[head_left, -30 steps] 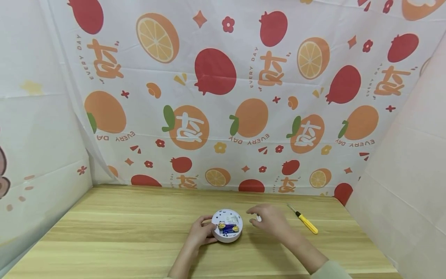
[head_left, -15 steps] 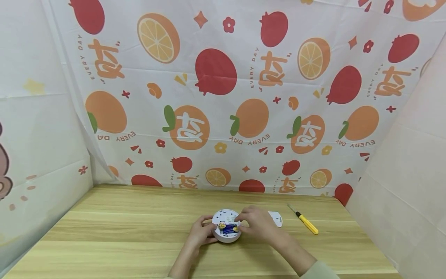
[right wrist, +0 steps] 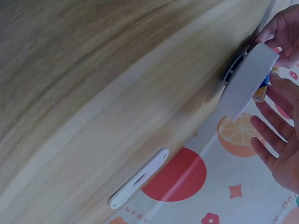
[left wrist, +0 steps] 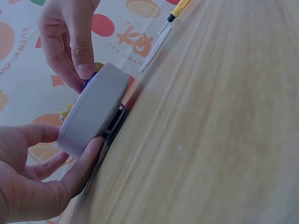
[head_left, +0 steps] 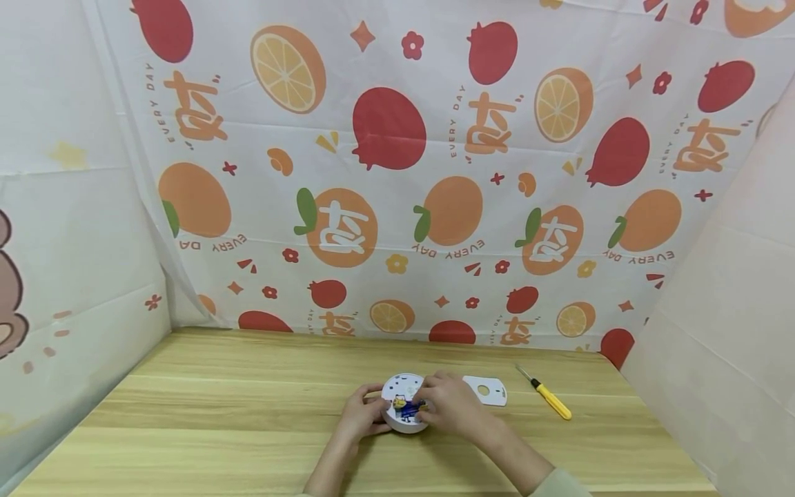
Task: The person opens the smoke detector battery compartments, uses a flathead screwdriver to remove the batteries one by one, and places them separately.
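A round white battery-powered device (head_left: 405, 427) stands on the table, its dotted face turned up and toward the head camera. Blue-and-gold batteries (head_left: 406, 407) lie across that face, partly hidden by fingers. My left hand (head_left: 362, 414) grips the device's left side, thumb and fingers spread around its rim, as the left wrist view shows. Over the face, my right hand (head_left: 458, 406) has its thumb and index finger on a battery (right wrist: 260, 92), pinching it near one end; its other fingers stay loosely extended. Dark slotted parts (left wrist: 114, 120) show on the device's underside.
To the right of the device lies a flat white cover plate (head_left: 495, 393) with a round hole. Farther right is a yellow-handled screwdriver (head_left: 553, 400). A fruit-print cloth (head_left: 397, 207) hangs behind the wooden table (head_left: 248, 414).
My right hand has moved left from above the white plate onto the batteries, uncovering the plate. The left hand keeps its grip on the device.
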`<state>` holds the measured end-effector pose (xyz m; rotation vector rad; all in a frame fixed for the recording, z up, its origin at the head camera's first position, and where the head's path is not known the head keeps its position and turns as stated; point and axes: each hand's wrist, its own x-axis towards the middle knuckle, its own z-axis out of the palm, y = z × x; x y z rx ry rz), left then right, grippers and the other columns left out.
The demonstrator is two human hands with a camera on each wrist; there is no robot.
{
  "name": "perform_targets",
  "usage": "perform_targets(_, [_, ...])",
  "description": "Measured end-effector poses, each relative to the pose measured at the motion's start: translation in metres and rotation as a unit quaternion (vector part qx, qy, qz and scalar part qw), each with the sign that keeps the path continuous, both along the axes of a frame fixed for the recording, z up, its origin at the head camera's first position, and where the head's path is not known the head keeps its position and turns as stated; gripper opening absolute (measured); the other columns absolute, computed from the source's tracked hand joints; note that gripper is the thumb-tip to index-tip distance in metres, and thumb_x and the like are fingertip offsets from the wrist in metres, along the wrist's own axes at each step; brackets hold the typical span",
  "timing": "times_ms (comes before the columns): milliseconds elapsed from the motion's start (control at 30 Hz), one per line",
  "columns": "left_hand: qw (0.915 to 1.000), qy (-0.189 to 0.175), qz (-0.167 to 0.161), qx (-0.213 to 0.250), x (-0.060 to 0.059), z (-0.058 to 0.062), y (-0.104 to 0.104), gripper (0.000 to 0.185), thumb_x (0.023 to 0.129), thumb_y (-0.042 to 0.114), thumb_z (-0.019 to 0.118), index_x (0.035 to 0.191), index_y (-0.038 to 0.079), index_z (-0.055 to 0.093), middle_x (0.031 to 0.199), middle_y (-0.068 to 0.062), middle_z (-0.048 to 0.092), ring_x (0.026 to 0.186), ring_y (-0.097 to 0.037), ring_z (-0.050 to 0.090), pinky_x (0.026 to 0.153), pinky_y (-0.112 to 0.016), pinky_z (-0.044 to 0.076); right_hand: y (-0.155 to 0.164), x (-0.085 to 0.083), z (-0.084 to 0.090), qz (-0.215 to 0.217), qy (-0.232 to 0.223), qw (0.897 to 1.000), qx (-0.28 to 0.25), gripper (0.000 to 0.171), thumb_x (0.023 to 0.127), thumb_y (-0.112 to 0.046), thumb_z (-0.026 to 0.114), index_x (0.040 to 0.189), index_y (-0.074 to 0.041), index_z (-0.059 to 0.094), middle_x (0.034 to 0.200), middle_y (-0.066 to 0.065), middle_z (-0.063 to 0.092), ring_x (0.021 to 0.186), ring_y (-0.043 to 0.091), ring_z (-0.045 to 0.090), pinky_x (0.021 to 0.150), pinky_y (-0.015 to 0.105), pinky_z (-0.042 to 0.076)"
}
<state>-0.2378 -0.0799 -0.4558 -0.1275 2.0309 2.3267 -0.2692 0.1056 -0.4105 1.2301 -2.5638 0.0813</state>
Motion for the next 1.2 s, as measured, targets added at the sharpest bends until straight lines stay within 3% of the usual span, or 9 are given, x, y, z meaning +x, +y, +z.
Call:
perform_targets(500, [1.0,-0.007,-0.002,-0.005,-0.0013,0.0005,-0.0011,0.046,0.084,-0.002,0.053,0.127,-0.012,0.038,0.103,-0.024,0.053,0.073,-0.02,0.057,0.063,-0.034,0.057,-0.001,-0.0029,-0.0021,-0.018,-0.012,1.0,-0.004,0.01,0.075,-0.028,0.074,0.079,-0.019,0.07,0.084,-0.008,0.06,0.083,0.011,0.054,0.078,0.032,0.047])
perform_targets(1200, [1.0,-0.002,-0.004,-0.001,-0.0013,0.0007,0.0001,0.047,0.082,-0.003,0.053,0.126,-0.013,0.038,0.101,-0.022,0.054,0.072,-0.019,0.058,0.063,-0.034,0.057,0.0021,-0.0033,0.0033,-0.018,-0.028,0.999,0.023,0.015,0.073,-0.032,0.075,0.073,-0.02,0.066,0.081,-0.01,0.056,0.078,0.01,0.051,0.071,0.03,0.047])
